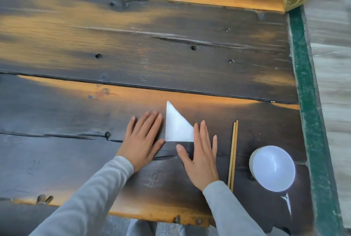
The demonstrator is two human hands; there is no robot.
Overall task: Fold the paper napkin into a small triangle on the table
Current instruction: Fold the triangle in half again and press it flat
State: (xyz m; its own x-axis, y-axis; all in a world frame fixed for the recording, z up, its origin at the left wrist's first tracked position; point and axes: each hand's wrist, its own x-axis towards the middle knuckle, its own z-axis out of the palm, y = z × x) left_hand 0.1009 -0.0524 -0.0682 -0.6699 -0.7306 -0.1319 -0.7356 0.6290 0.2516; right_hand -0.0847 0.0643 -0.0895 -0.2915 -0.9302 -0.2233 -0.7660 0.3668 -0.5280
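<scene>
Where napkin (176, 129) lies (folded), hands flank

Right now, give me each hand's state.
Left hand: open, flat on the table, holding nothing.
Right hand: open, flat, fingertips at the napkin edge.

Rustic dining spot, weathered plank table (133, 45) (iron studs), chopsticks (233, 156), white bowl (273, 169)
</scene>
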